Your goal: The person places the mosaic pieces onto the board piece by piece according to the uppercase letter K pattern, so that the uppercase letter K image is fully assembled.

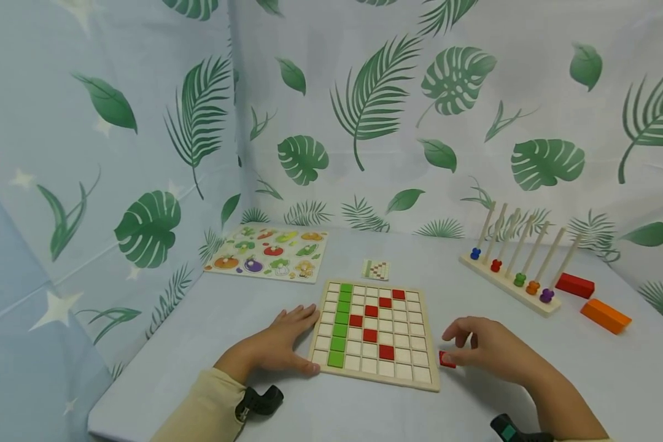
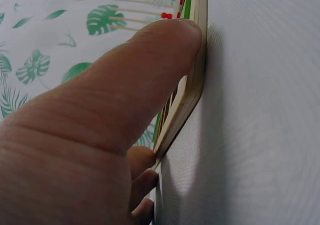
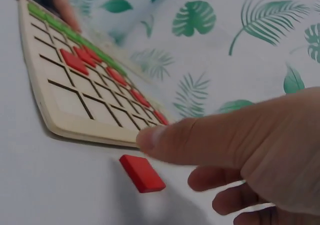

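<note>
A wooden grid board (image 1: 376,379) lies on the table, its square cells holding a column of green tiles (image 1: 339,330) and several red tiles (image 1: 386,352) in diagonal lines. My left hand (image 1: 279,341) rests at the board's left side, fingers spread; in the left wrist view its thumb (image 2: 160,50) presses the board's edge. Beyond the right edge of the board, a loose red square tile (image 3: 142,174) lies on the table. My right hand (image 1: 492,347) hovers over that tile, fingers loosely bent, and the right wrist view shows a gap between thumb and tile.
Behind the board lies a small pattern card (image 1: 376,270). A vegetable picture board (image 1: 271,252) is at the back left. On the right stand a peg rack (image 1: 508,285) with coloured bear-shaped beads, a red block (image 1: 575,285) and an orange block (image 1: 606,315). Leaf-print cloth hangs behind.
</note>
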`<state>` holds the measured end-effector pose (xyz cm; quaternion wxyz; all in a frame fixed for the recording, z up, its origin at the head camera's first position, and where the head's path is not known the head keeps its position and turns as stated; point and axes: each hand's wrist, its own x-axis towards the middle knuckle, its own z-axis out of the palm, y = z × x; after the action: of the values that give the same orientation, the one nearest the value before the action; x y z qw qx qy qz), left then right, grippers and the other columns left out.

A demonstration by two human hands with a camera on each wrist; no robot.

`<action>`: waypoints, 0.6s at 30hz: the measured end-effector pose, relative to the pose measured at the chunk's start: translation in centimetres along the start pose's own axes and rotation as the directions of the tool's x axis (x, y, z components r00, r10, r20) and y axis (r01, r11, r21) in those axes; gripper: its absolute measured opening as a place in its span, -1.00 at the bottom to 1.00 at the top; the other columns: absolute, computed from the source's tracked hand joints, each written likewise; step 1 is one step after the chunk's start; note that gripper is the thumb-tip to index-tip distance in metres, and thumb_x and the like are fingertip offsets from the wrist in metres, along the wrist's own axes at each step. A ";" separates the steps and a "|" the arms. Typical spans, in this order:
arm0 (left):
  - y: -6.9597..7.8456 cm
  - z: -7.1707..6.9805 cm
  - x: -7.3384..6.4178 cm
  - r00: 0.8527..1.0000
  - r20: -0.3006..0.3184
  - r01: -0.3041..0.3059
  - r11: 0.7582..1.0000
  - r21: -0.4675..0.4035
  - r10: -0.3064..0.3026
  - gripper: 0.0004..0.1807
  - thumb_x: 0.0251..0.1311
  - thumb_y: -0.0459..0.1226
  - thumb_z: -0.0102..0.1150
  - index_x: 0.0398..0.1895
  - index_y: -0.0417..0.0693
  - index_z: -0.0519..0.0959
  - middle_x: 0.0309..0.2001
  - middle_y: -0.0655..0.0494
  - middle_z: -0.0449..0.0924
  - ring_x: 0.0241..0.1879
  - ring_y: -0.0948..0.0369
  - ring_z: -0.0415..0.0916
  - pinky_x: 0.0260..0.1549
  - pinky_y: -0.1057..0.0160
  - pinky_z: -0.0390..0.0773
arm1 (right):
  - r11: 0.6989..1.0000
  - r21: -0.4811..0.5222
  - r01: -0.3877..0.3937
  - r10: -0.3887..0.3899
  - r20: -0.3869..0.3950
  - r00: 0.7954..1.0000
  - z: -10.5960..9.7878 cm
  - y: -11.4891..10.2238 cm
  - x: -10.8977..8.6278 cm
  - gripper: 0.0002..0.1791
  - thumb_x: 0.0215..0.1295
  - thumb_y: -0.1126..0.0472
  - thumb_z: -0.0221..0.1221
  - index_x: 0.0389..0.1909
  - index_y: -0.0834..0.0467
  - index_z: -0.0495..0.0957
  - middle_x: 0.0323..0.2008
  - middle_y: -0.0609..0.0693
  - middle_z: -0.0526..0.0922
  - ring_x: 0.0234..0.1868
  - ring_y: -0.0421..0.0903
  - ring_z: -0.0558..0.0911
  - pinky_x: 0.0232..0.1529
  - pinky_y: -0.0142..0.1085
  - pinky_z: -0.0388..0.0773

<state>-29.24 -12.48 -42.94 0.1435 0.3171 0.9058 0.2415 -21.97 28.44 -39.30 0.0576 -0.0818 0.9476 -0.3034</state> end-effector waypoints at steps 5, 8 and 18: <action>-0.2 0.1 0.1 1.000 -0.005 -0.002 1.000 0.003 0.002 0.26 0.00 0.27 0.45 0.65 -0.07 0.03 0.64 0.06 -0.11 0.60 0.02 -0.28 0.51 -0.07 -0.30 | 0.999 -0.013 -0.049 0.049 0.030 0.998 0.0 0.7 0.1 -0.66 0.05 0.03 0.54 -0.23 0.05 0.66 -0.38 -0.04 0.51 -0.31 -0.05 0.46 -0.39 -0.24 0.48; -0.3 0.2 0.1 1.000 -0.006 -0.003 1.000 0.002 0.003 0.26 0.00 0.27 0.45 0.65 -0.04 0.03 0.64 0.08 -0.12 0.60 0.03 -0.28 0.51 -0.06 -0.31 | 0.998 -0.023 -0.067 0.067 0.037 0.997 0.1 0.9 0.3 -0.69 0.05 0.05 0.55 -0.27 0.03 0.66 -0.39 -0.04 0.51 -0.31 -0.05 0.46 -0.38 -0.23 0.49; -0.2 0.2 0.0 1.000 -0.009 -0.006 1.000 -0.006 0.006 0.25 0.00 0.27 0.45 0.65 -0.05 0.03 0.64 0.06 -0.11 0.60 0.03 -0.28 0.51 -0.07 -0.31 | 0.999 -0.011 -0.036 0.036 0.039 0.999 0.4 1.0 0.3 -0.77 0.09 0.10 0.53 -0.34 0.02 0.64 -0.40 -0.07 0.52 -0.32 -0.06 0.46 -0.39 -0.25 0.47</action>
<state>-29.28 -12.55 -43.19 0.1395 0.3182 0.9048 0.2462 -22.29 28.93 -40.22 0.0811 -0.0708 0.9491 -0.2959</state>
